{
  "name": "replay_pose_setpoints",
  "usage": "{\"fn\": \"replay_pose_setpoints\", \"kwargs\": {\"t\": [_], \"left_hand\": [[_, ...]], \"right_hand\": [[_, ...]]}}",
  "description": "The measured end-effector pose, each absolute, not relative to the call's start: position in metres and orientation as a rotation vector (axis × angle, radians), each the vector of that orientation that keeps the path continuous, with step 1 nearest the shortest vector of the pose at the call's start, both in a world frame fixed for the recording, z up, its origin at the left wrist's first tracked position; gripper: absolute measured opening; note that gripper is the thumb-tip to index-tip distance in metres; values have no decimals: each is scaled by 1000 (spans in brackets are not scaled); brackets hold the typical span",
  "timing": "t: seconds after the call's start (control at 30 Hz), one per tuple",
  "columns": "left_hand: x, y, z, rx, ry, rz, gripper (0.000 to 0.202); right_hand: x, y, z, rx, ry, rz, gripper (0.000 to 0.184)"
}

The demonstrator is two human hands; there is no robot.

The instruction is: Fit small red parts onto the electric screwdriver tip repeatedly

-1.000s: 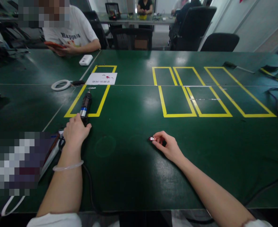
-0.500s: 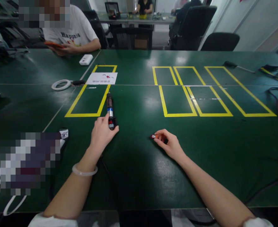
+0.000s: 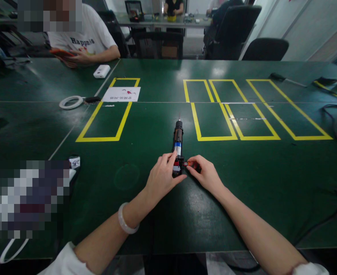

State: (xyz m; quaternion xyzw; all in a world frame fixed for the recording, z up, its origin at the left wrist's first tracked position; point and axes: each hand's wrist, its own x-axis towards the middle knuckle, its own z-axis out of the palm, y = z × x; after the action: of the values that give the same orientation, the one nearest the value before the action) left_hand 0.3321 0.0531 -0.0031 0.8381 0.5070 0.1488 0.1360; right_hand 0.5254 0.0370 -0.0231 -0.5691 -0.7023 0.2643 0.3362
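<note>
Toward the left end of the green table (image 3: 157, 84), a coiled white cable (image 3: 70, 102) lies left of a printed paper sheet (image 3: 122, 94), which lies across a yellow tape outline (image 3: 98, 139). Midway along the near edge, the left hand (image 3: 161, 173) grips the rear of a black cylindrical power tool (image 3: 178, 133), its thin tip toward the far edge. Beside its rear, the right hand (image 3: 205, 173) pinches a small red piece (image 3: 186, 164); whether that touches the tool, I cannot tell. A screwdriver (image 3: 280, 78) lies near the far right corner.

Black cylindrical tool (image 3: 179, 133), blue-banded, tip forward, small red piece (image 3: 186, 164) beside it
</note>
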Motion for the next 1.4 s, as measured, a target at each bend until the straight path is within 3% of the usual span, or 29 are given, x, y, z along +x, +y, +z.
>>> {"fn": "replay_pose_setpoints", "kwargs": {"t": [0.17, 0.67, 1.4], "left_hand": [[333, 52, -4, 2450, 1463, 445, 84], [345, 57, 2, 2576, 1619, 298, 74], [280, 83, 15, 2578, 1913, 136, 67]], "right_hand": [[523, 36, -24, -1501, -1928, 612, 10], [512, 19, -10, -1585, -1957, 694, 39], [530, 31, -19, -1362, -1844, 782, 27]]}}
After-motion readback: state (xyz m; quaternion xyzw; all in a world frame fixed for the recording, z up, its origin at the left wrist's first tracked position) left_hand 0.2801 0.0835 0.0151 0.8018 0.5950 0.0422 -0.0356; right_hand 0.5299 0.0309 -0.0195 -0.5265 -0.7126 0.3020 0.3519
